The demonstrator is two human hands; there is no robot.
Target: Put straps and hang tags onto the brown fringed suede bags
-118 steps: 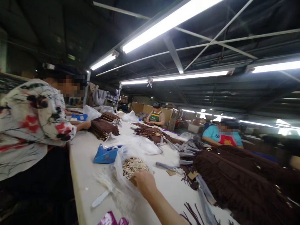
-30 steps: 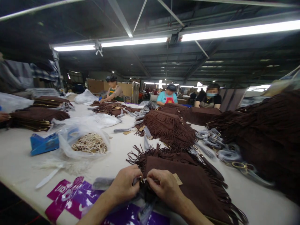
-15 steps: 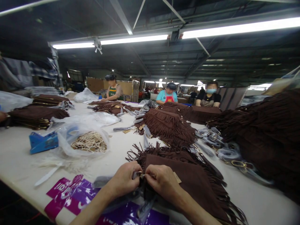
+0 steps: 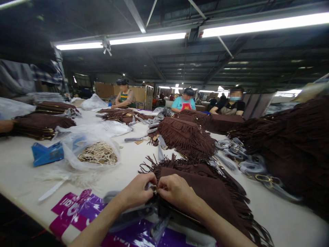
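Observation:
A brown suede fringed bag point(image 4: 213, 195) lies flat on the white table point(image 4: 20, 175) right in front of me. My left hand point(image 4: 136, 190) and my right hand point(image 4: 176, 192) meet at its near left corner. Both are closed in a pinch on a small gold metal ring point(image 4: 155, 188) fixed to the bag. A clear plastic bag of cream cords point(image 4: 97, 154) sits a little way off to the left of my left hand.
A purple printed bag point(image 4: 79, 212) lies under my forearms. A blue plastic piece point(image 4: 46, 153) and stacks of brown bags point(image 4: 38, 125) are at left. More fringed bags point(image 4: 187, 137) and plastic-wrapped gold hardware point(image 4: 252, 168) fill the right. Three people work at the far side.
Early on, my one hand was reaching into the bag of cords. In the last second both hands stay pinched on the bag's ring and shift slightly up the table.

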